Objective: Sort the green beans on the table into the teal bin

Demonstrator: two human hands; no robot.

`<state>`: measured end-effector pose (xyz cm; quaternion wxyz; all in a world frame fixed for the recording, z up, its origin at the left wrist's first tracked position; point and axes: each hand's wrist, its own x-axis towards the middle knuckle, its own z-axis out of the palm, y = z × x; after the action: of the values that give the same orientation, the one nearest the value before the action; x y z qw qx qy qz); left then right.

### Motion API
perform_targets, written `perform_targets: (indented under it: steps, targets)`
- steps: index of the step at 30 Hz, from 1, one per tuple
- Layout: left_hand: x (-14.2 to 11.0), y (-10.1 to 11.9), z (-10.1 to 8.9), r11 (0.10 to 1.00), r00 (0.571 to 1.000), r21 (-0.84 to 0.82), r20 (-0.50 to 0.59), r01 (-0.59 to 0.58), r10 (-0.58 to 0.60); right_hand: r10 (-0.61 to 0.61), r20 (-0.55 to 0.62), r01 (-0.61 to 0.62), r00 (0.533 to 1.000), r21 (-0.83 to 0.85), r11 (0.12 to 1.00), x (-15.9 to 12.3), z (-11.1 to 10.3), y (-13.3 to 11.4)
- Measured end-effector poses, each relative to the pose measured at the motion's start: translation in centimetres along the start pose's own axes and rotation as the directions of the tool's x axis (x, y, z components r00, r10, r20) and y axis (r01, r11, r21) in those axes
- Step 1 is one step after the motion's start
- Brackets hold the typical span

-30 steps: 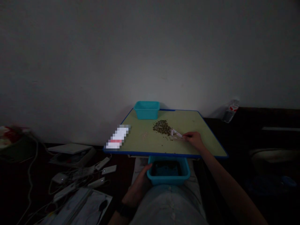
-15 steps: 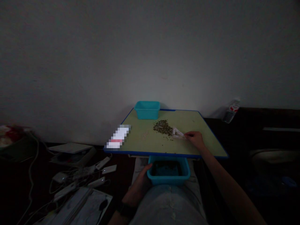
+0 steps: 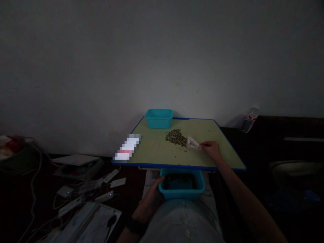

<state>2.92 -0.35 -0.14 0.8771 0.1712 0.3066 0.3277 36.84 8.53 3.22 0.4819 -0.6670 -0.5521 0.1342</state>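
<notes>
My right hand point(image 3: 210, 149) pinches one corner of a whitish triangular piece point(image 3: 193, 143) that looks hollow in the middle. The piece lies on the tabletop, its far edge at the right side of a spread heap of small brown grains point(image 3: 176, 137). Below the table's front edge, my left hand point(image 3: 156, 193) grips the left side of a turquoise plastic tub point(image 3: 182, 194) on my lap. The tub's inside is dark, and I cannot make out what is in it. A small patch of pale bits point(image 3: 157, 146) lies left of the grains.
Another turquoise tub point(image 3: 159, 122) stands at the back left of the blue-edged table point(image 3: 162, 158), by the wall. A blurred-out white flat object point(image 3: 128, 147) lies at the left edge. Cables and chargers point(image 3: 83, 194) clutter the lower left; a plastic bottle point(image 3: 249, 119) leans at the right.
The triangular piece and my right hand have shifted very slightly right, off the edge of the grains. My left hand and the tub stay in place.
</notes>
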Motion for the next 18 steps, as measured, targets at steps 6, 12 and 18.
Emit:
perform_targets:
  steps: [6, 12, 18]
  targets:
    - [0.1, 0.0, -0.2, 1.000, 1.000, 0.007, 0.012, -0.011, 0.011, -0.020, 0.035, 0.019, 0.999, 0.024, 1.000, -0.1, 0.0, 0.0]
    - [-0.1, -0.1, -0.1, 1.000, 1.000, -0.002, 0.031, 0.005, -0.005, -0.005, 0.031, 0.004, 1.000, 0.048, 0.999, -0.4, -0.1, -0.9]
    - [0.3, -0.2, -0.6, 1.000, 0.999, -0.023, 0.040, -0.020, 0.020, -0.007, 0.048, 0.005, 0.999, 0.052, 0.999, -0.4, -0.1, -0.9]
